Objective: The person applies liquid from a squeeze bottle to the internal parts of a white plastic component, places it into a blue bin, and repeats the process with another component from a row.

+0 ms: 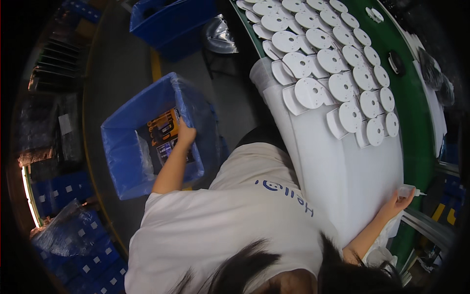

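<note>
My left hand (pixel 186 134) reaches into a blue bin (pixel 115 164) on my left. Its fingers look closed near the bin's right inner wall, against the edge of an orange and black printed box (pixel 164 127); what they grip is hidden. Out at the right edge of the table, my right hand (pixel 399 203) is wrapped round a small translucent squeeze bottle (pixel 406 192) with a white nozzle pointing right. Ahead of that hand, several white round discs with centre holes (pixel 310 93) lie in overlapping rows on white sheeting (pixel 338 171).
The sheeting covers part of a long green table (pixel 416 127). A dark oval object (pixel 396 63) and a loose white part (pixel 374 14) lie on the green surface. Beyond the bin are a round stool (pixel 220 35) and another blue bin (pixel 171 22). Blue crates (pixel 98 245) line the far left.
</note>
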The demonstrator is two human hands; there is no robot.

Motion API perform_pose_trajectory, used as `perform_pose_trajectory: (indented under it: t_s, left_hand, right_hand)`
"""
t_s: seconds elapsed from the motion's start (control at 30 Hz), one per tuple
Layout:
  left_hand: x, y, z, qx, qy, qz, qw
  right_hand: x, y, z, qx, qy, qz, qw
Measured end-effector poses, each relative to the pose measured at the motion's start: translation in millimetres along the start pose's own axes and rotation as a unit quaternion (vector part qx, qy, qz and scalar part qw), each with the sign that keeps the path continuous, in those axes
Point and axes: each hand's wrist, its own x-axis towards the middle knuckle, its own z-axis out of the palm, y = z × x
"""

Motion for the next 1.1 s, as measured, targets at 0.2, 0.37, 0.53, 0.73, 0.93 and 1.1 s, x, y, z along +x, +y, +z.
perform_pose_trajectory:
  t_s: [0.2, 0.37, 0.53, 0.73, 0.93, 1.1]
  left_hand:
    - [47.7, 25.5, 9.9, -0.161, -0.036, 0.010, 0.986]
    - [61.5, 62.6, 44.4, -0.143, 0.033, -0.001, 0.989]
    - [41.2, 85.1, 79.9, -0.028, -0.033, 0.017, 0.999]
    - [21.5, 131.7, 110.4, 0.033, -0.096, 0.033, 0.994]
    - [66.9, 132.2, 132.0, 0.064, -0.108, 0.103, 0.987]
    - [181.4, 85.0, 162.2, -0.086, -0.136, 0.009, 0.987]
  right_hand:
    - [-2.8, 0.2, 3.2, 0.031, 0.003, 0.002, 1.000]
    - [-1.4, -1.0, 3.0, 0.059, -0.003, 0.000, 0.998]
    - [0.1, -0.8, 3.5, 0.063, 0.010, 0.005, 0.998]
    - [0.9, -9.6, 5.8, 0.017, 0.003, 0.019, 1.000]
    - [-0.6, -9.7, 7.6, 0.016, 0.005, 0.002, 1.000]
    - [-2.6, -18.3, 2.2, 0.019, 0.012, 0.049, 0.999]
